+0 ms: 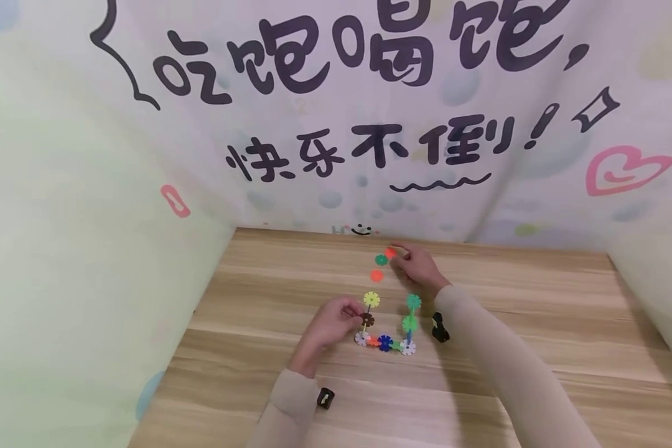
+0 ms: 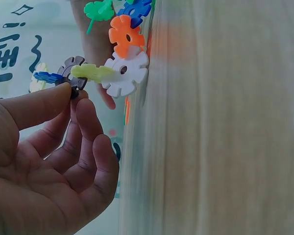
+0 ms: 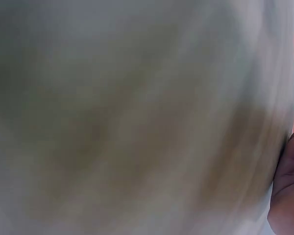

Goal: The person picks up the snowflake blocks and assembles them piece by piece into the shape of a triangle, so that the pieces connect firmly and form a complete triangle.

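Note:
My left hand (image 1: 336, 320) pinches a dark brown notched disc (image 2: 74, 68) between thumb and index finger. The disc belongs to a U-shaped chain of interlocking snowflake pieces. Above it stands a yellow disc (image 1: 372, 299); a white disc (image 1: 362, 338) forms the near left corner. Along the bottom run an orange disc (image 2: 125, 36) and a blue disc (image 1: 385, 343), up to another white disc (image 1: 407, 347). Green discs (image 1: 409, 323) make the right side. My right hand (image 1: 420, 267) reaches to the back, its fingertips at a loose orange-red disc (image 1: 390, 252) lying on the table.
Beside that disc lie a loose teal disc (image 1: 381, 260) and another orange-red disc (image 1: 376, 275). Black wrist devices (image 1: 325, 398) show beside both sleeves. The wood-grain table (image 1: 537, 298) meets a printed cloth backdrop (image 1: 313, 205) at its back edge.

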A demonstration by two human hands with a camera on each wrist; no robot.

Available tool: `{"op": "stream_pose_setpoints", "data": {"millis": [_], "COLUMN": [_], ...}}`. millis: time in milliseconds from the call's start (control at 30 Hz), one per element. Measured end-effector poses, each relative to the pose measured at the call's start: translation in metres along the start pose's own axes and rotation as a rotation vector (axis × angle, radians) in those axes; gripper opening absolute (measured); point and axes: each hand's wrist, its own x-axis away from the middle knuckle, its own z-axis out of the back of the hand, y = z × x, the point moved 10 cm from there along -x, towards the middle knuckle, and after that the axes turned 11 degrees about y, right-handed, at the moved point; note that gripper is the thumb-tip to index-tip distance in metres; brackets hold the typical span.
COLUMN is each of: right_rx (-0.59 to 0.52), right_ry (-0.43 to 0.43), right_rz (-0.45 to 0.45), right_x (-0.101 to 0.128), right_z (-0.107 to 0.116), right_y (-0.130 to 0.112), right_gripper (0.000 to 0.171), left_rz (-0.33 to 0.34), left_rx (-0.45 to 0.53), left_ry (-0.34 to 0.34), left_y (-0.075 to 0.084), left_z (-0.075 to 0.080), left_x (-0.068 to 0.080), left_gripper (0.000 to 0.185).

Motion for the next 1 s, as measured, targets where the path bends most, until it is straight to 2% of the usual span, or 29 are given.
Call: {"op": "stream_pose_setpoints", "data": {"millis": [167,333,700,900,1000], "right_rx": [0.034,0.117,0.129,0.216,0.186], "right_ry": [-0.042,-0.055,0.004,0.084,0.092], "right_rz": [-0.001,-0.026,-0.056,-0.008,0.038], "right_x": [-0.007,-0.011,-0.008,0.0,0.005], "right_z": [-0.006,-0.007,0.002,0.01,0.012], "right_y": [-0.001,0.0,0.0,-0.004,-0.008], "right_gripper": [0.049,0.045,0.03,0.025,0.02], "left_rz": [-0.017,-0.034,-0.045,-0.04,-0.037], "left_rx": [-0.008,-0.01,-0.013,-0.015,-0.014], "left_ry": [-0.004,-0.012,-0.023,-0.025,-0.024], "left_y": [0.0,0.0,0.003,0.003,0.004], "left_z": [-0.001,-0.002,-0.003,-0.004,-0.004], "left_x": [0.002,0.001,-0.003,-0.002,-0.002], "left_gripper": [0.015,0.014,0.013,0.012,0.012]}}
